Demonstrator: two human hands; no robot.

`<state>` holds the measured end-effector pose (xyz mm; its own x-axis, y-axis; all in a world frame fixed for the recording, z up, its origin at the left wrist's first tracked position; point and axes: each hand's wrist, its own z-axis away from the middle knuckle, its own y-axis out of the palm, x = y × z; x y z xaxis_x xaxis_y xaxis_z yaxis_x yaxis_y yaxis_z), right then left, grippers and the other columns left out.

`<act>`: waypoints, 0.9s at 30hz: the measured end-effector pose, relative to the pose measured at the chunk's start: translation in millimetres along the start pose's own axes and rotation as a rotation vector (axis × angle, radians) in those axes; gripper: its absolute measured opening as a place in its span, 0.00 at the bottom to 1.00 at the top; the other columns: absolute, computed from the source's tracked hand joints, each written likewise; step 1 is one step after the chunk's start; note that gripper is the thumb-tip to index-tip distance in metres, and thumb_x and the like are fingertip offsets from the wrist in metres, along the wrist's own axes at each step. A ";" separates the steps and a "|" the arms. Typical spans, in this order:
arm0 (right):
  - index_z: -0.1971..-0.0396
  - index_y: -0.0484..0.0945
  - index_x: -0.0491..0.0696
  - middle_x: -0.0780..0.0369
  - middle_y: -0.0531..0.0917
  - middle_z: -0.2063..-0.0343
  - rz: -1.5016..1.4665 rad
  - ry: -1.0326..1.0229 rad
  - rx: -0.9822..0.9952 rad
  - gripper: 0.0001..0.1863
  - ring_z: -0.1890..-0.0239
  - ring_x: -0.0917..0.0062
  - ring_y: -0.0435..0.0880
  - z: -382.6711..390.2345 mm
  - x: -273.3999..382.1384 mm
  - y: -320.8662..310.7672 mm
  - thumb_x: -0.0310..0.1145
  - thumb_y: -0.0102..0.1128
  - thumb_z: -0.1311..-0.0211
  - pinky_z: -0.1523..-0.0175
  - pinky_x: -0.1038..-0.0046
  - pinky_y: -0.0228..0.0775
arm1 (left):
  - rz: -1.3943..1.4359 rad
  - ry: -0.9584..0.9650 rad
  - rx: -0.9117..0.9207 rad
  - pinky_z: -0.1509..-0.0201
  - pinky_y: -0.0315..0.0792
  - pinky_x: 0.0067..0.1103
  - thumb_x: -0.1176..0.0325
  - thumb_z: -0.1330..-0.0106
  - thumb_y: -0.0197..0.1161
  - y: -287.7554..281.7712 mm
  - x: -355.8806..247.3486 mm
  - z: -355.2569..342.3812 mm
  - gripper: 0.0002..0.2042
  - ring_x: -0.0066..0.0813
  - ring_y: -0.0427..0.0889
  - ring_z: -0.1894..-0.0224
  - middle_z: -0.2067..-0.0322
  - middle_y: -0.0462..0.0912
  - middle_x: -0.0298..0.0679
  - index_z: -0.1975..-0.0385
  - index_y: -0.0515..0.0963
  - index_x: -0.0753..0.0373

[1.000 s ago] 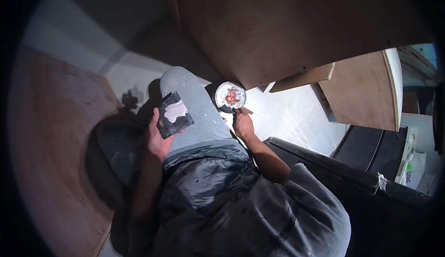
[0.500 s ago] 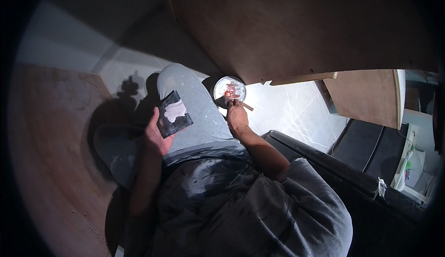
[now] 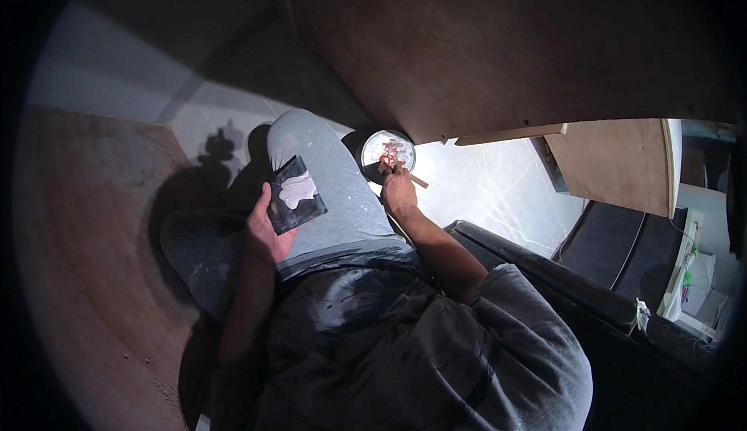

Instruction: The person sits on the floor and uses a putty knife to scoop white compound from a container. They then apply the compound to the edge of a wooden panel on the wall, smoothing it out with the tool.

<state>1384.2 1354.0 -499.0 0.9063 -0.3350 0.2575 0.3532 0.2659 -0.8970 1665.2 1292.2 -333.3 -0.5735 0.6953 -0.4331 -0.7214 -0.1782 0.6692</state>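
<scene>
My left hand point(image 3: 271, 230) is closed around the edge of a flat, square, dark plate point(image 3: 286, 219), holding it above my thigh. A smooth, pale pinkish paste point(image 3: 298, 189) lies spread on its upper face. My right hand point(image 3: 399, 192) reaches to the near rim of a round tin point(image 3: 414, 151), fingers bent together. White stuff with red streaks point(image 3: 389, 145) shows inside the tin. A small orange-red spot shows at my fingertips; what they grip is mostly hidden. From beside the fingers a narrow brown wooden strip point(image 3: 419, 182) sticks out to the right.
A large brown board point(image 3: 498, 50) overhangs the far side, close above the tin. Another brown panel point(image 3: 93, 252) stands at the left. Pale tiled floor point(image 3: 490, 174) lies to the right, with a wooden panel point(image 3: 611, 159) and a black padded piece point(image 3: 599, 240) beyond.
My right fingers have shifted slightly over the tin, and the round orange-red thing at their tips is now more covered. The plate in my left hand stays nearly in place.
</scene>
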 end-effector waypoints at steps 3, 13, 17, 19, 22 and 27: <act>0.47 0.77 0.41 0.44 0.74 0.43 -0.114 0.076 -0.027 0.20 0.41 0.51 0.73 -5.9 -3.6 11.6 0.28 0.40 0.34 0.40 0.60 0.73 | 0.008 -0.003 -0.003 0.44 0.68 0.36 0.47 0.26 0.49 0.9 0.6 -1.3 0.24 0.34 0.78 0.46 0.48 0.81 0.38 0.41 0.73 0.59; 0.59 0.81 0.39 0.45 0.84 0.61 -0.423 0.088 -0.046 0.12 0.59 0.51 0.85 13.6 -14.2 -47.8 0.30 0.57 0.37 0.53 0.61 0.77 | -0.041 0.008 0.167 0.50 0.75 0.39 0.46 0.25 0.46 -0.8 -10.4 10.0 0.26 0.36 0.79 0.44 0.47 0.81 0.40 0.41 0.72 0.62; 0.49 0.79 0.39 0.54 0.85 0.57 -0.985 0.075 -0.011 0.17 0.57 0.72 0.84 35.0 -34.1 -85.6 0.19 0.55 0.39 0.48 0.73 0.74 | -0.196 0.031 0.173 0.57 0.79 0.36 0.48 0.25 0.47 32.4 -21.1 14.0 0.25 0.36 0.83 0.49 0.50 0.82 0.41 0.41 0.73 0.62; 0.48 0.78 0.38 0.61 0.84 0.59 -1.073 -0.024 -0.032 0.18 0.57 0.80 0.80 51.4 -17.5 -116.5 0.18 0.53 0.37 0.47 0.77 0.70 | -0.260 0.077 0.146 0.60 0.81 0.35 0.49 0.25 0.48 44.0 -25.0 19.8 0.24 0.36 0.84 0.51 0.50 0.83 0.42 0.42 0.73 0.63; 0.47 0.79 0.41 0.59 0.84 0.55 -0.952 -0.244 -0.155 0.19 0.53 0.76 0.80 72.9 24.5 -167.8 0.16 0.51 0.38 0.45 0.75 0.69 | -0.223 0.070 0.174 0.62 0.79 0.35 0.50 0.26 0.51 45.8 -27.0 20.6 0.22 0.35 0.84 0.53 0.52 0.83 0.40 0.44 0.74 0.61; 0.47 0.82 0.52 0.58 0.82 0.54 -0.574 -0.626 -0.358 0.28 0.54 0.64 0.78 92.1 84.9 -239.6 0.13 0.53 0.47 0.47 0.68 0.70 | -0.065 -0.034 0.182 0.68 0.76 0.30 0.52 0.29 0.57 63.9 -25.9 25.0 0.18 0.30 0.83 0.59 0.56 0.84 0.37 0.50 0.77 0.57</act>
<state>1397.9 1345.1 -229.1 0.6110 0.2487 0.7515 0.7894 -0.1203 -0.6020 1643.6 1280.3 -264.2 -0.5126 0.7247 -0.4604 -0.6726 -0.0056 0.7400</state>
